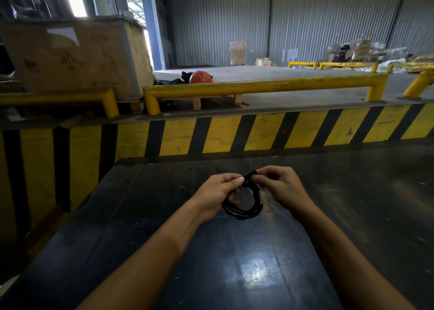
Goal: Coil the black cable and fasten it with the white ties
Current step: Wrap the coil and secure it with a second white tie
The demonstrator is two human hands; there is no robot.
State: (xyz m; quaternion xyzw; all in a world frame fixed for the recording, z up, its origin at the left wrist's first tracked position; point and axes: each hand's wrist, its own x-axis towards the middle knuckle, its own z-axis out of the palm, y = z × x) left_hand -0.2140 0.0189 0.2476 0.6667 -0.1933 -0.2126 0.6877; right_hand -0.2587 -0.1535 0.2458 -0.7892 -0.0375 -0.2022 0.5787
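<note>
My two bare forearms reach forward from the near edge of a dark, glossy table (234, 274). The near part of the table is bare and reflects a pale patch of light, with open surface on both sides of my arms.

Past the middle of the table, toward its far edge, my left hand (217, 193) and right hand (280, 187) meet. Between them I hold the black cable (243, 206), wound into a small round coil that hangs just above the table top. The fingers (237, 180) of my left hand are curled closed and pinch the top of the coil, with lower fingers hooked through its loop. The fingers of my right hand are also closed, pinching the same top part of the coil from the other side. Thin pale streaks show on the coil; I cannot tell whether they are ties.

Beyond the far edge of the table stands a yellow and black striped barrier (258, 131), with yellow guard rails (258, 86) above it. Farther off, a large cardboard box (77, 56) sits at the left, an orange helmet (200, 77) beside it, then open concrete floor (270, 73) and a corrugated metal wall (305, 23).
</note>
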